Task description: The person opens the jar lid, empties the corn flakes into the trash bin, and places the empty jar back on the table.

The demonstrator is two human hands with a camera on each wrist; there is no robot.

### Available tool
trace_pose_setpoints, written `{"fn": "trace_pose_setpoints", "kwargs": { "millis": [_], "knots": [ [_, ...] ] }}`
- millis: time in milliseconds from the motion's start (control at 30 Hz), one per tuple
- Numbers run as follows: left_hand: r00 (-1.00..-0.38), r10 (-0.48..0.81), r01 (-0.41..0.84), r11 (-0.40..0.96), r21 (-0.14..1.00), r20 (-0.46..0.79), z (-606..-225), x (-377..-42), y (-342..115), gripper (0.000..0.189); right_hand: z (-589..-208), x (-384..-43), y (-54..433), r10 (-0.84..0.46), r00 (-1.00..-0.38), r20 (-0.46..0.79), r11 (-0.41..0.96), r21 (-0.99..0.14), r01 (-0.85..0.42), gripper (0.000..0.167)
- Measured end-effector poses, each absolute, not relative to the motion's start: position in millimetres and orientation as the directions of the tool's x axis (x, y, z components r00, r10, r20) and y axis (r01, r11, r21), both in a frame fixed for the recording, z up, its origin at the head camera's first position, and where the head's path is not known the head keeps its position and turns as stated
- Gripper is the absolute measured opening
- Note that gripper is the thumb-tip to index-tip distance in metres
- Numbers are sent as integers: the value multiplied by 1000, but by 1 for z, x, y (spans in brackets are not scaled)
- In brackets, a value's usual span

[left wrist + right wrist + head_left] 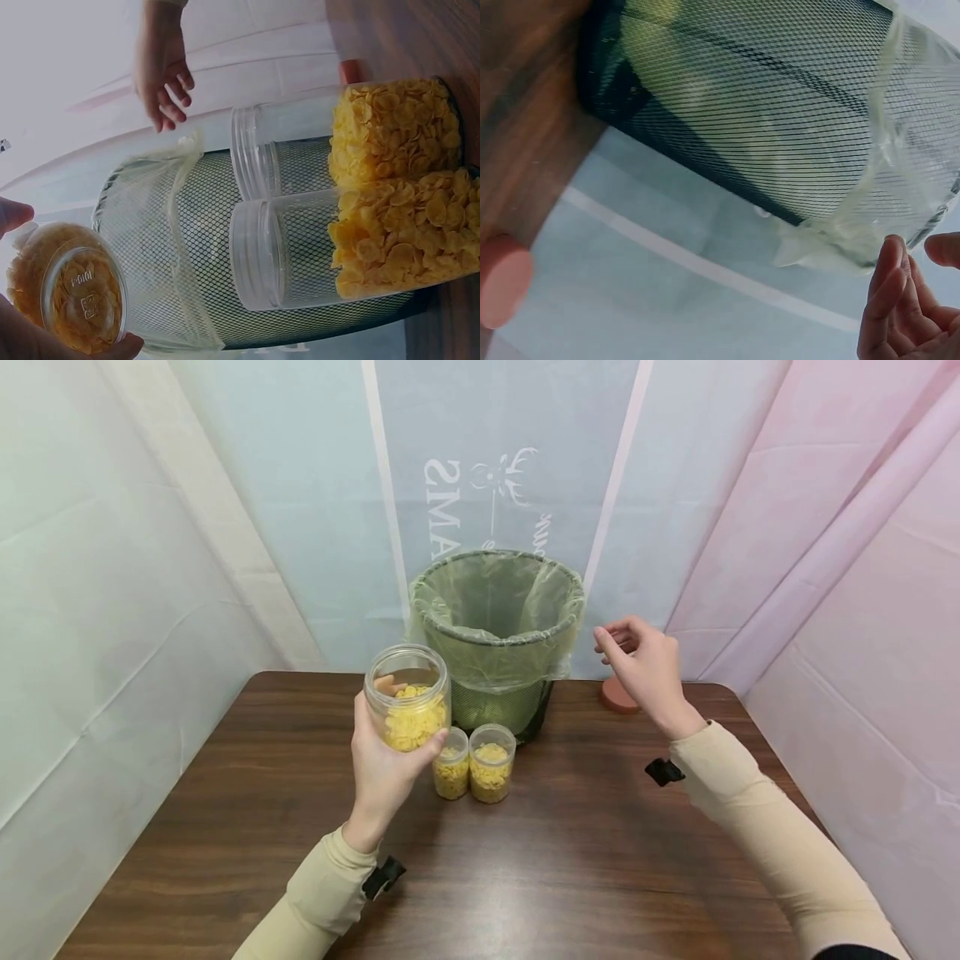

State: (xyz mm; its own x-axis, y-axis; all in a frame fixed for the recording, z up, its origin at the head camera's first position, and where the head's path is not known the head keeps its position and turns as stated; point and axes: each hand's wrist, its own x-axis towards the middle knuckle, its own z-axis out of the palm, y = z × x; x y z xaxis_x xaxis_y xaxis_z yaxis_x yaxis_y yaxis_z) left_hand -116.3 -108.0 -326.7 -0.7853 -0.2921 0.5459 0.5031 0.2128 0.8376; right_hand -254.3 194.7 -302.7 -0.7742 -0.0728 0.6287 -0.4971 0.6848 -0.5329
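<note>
My left hand point(386, 768) grips a clear, lidless jar point(408, 714) of yellow corn flakes, raised and tilted beside a mesh bin. In the left wrist view the bottom of that jar point(84, 292) faces the camera. Two more clear jars of corn flakes, a left one point(452, 772) and a right one point(491, 774), stand uncapped at the bin's foot. My right hand point(647, 664) hovers to the right of the bin, fingers loosely bent and holding nothing. Below it lies a round reddish lid point(617, 695), partly hidden by the hand.
The dark mesh bin point(498, 706) stands at the table's back edge. A translucent bag point(480, 664) lines it and folds over its rim. Brown wooden tabletop point(285, 827) spreads in front. Pale fabric curtains point(135, 543) close in the back and both sides.
</note>
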Motion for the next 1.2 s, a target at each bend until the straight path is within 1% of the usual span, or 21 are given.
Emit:
{"fn": "trace_pose_setpoints", "kwargs": {
  "millis": [133,233,400,600,733,800,1033,1200],
  "knots": [
    [-792,-293,488,223,844,536,-325,-116,-109,80,-291,-260,185,-73,-765,640,671,-536,-512,27],
    [-794,-294,480,233,846,532,-322,-117,-110,80,-283,-265,181,-60,-776,628,652,-564,-507,30],
    [-782,-297,495,240,835,549,-322,-122,-114,81,-272,-273,177,-57,-818,572,645,-604,-468,35],
    [-760,-295,520,260,814,580,-335,-140,-124,83,-267,-281,174,-59,-888,455,668,-643,-374,42],
    [-740,-284,543,282,791,609,-337,-148,-128,83,-264,-284,171,-48,-909,414,663,-668,-340,48],
    [-731,-278,554,290,780,623,-335,-151,-129,83,-262,-286,169,-37,-918,395,653,-686,-321,47],
    [-741,-288,522,320,790,606,-298,-137,-120,78,-253,-288,162,-6,-942,336,617,-740,-268,37],
    [-725,-289,526,353,774,625,-305,-151,-126,80,-255,-291,160,1,-935,354,610,-741,-280,28]
  ]
}}
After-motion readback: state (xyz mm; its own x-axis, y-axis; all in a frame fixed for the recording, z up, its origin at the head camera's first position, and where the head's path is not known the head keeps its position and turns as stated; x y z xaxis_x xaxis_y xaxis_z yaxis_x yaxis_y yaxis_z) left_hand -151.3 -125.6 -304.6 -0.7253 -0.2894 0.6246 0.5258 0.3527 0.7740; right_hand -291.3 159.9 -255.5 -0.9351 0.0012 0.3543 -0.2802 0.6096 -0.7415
